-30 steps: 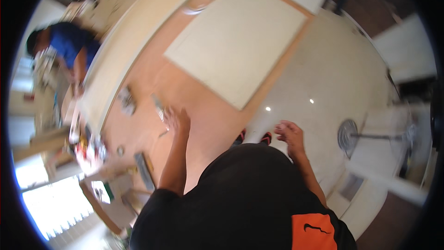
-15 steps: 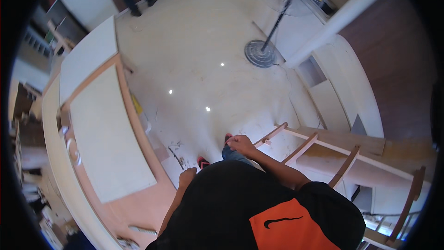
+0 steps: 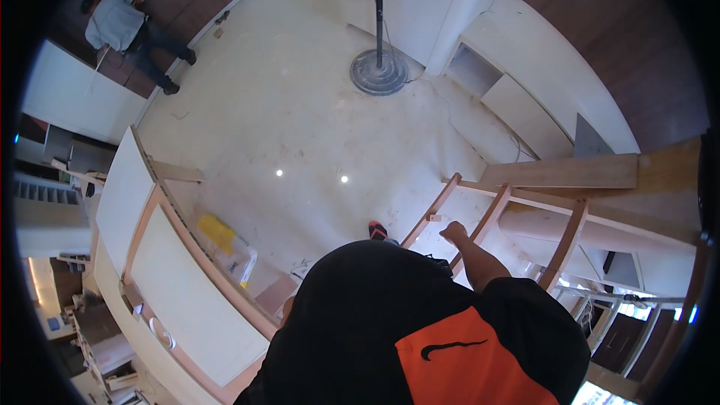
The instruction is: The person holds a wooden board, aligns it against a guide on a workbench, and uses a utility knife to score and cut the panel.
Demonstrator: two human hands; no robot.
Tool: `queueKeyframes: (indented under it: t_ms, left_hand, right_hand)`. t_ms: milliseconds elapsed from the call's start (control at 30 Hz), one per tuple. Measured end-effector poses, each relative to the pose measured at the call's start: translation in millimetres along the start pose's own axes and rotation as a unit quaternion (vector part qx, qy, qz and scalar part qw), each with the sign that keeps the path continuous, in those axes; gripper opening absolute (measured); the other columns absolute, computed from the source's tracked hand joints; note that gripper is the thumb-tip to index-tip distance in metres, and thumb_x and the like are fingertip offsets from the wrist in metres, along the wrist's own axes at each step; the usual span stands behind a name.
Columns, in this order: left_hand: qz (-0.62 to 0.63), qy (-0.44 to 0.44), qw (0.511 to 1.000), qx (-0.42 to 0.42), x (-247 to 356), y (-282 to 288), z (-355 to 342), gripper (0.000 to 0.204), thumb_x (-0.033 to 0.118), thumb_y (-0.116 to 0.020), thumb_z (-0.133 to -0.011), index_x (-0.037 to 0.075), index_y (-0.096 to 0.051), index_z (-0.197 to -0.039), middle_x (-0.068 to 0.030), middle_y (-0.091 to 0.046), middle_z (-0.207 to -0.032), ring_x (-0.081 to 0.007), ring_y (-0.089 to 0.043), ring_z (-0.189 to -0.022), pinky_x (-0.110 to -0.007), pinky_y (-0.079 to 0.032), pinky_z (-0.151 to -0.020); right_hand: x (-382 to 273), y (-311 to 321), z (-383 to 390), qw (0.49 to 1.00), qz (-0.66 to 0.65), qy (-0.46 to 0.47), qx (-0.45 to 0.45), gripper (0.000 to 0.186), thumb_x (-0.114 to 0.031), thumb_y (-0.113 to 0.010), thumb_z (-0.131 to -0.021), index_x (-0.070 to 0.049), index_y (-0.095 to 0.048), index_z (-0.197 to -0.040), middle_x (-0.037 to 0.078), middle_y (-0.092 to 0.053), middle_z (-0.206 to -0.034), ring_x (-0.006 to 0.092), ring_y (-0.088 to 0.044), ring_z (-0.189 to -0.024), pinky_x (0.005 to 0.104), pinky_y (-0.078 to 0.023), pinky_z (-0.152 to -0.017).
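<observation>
My right hand hangs at my right side with its fingers curled in, and no object shows in it. It is close to the wooden ladder-like frame, between two of its bars; whether it touches one I cannot tell. My left hand is hidden behind my body; only a sliver of my left arm shows at my shirt's edge. On that side stands a long workbench with a pale panel on its top. One shoe shows on the pale floor ahead of me.
A pedestal fan stands ahead on a round base. At the far left a person works at a dark brown cabinet. A yellow item lies beside the workbench. A plank lies right, near a curved white panel.
My view has shifted and turned right. My right hand has moved outward, toward the wooden frame. My left hand has gone out of sight, and the far person now shows in full.
</observation>
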State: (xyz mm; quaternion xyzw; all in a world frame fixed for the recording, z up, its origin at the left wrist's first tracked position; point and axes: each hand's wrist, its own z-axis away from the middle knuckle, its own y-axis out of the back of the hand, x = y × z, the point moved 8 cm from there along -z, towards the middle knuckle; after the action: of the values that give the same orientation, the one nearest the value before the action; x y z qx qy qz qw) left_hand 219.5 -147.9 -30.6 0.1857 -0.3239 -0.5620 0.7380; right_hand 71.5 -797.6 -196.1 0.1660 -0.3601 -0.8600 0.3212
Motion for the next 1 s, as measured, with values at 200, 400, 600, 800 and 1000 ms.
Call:
queueKeyframes:
  t_ms: [200, 400, 600, 800, 1000]
  left_hand:
    - [0.009, -0.019, 1.0, -0.008, 33.9, 16.7, -33.2, 0.04, 0.035, -0.062, -0.088, 0.001, -0.075, -0.105, -0.0246, -0.073, -0.112, -0.0426, -0.069, -0.109, -0.052, -0.054, -0.092]
    - [0.013, -0.025, 1.0, -0.007, 8.6, 30.8, -127.6, 0.04, 0.034, -0.063, -0.087, 0.0, -0.076, -0.103, -0.0242, -0.073, -0.112, -0.0431, -0.069, -0.109, -0.051, -0.054, -0.093]
    - [-0.127, -0.224, 0.964, 0.065, -5.5, 73.4, -249.4, 0.025, 0.026, -0.063, -0.088, 0.003, -0.075, -0.086, -0.0218, -0.073, -0.094, -0.042, -0.07, -0.095, -0.054, -0.056, -0.08]
    - [-0.105, -0.343, 0.926, 0.117, -25.6, 134.4, -307.8, 0.015, 0.024, -0.066, -0.08, 0.012, -0.072, -0.073, -0.0117, -0.072, -0.079, -0.034, -0.072, -0.079, -0.049, -0.057, -0.07]
    - [-0.373, -0.349, 0.86, 0.003, -20.4, 130.7, -334.4, 0.007, 0.019, -0.068, -0.077, 0.017, -0.073, -0.073, -0.0074, -0.072, -0.075, -0.0275, -0.072, -0.073, -0.043, -0.057, -0.065]
  right_hand:
    - [-45.5, -12.4, -19.2, 0.993, -0.092, 0.046, -0.062, 0.036, -0.037, -0.074, -0.086, -0.001, -0.072, -0.085, 0.016, -0.071, -0.08, 0.0275, -0.069, -0.062, 0.0436, -0.057, -0.058]
    - [-156.2, 5.2, -37.9, 0.957, 0.077, 0.26, -0.1, 0.034, -0.039, -0.064, -0.093, -0.009, -0.076, -0.085, 0.015, -0.076, -0.086, 0.0317, -0.075, -0.073, 0.0461, -0.061, -0.073]
    - [-254.6, 55.1, -57.5, 0.925, 0.218, 0.273, -0.148, 0.052, -0.054, -0.056, -0.096, -0.008, -0.078, -0.087, 0.018, -0.075, -0.097, 0.0391, -0.07, -0.092, 0.0524, -0.055, -0.083]
    - [-316.0, 189.5, -44.5, 0.975, -0.066, 0.191, 0.095, 0.051, -0.051, -0.067, -0.089, -0.005, -0.073, -0.111, 0.018, -0.075, -0.101, 0.0356, -0.07, -0.102, 0.0467, -0.054, -0.091]
    - [-198.2, 277.0, -38.3, 0.941, -0.201, -0.009, 0.272, 0.067, -0.054, -0.075, -0.085, -0.011, -0.064, -0.136, 0.012, -0.073, -0.122, 0.0306, -0.067, -0.118, 0.042, -0.05, -0.104]
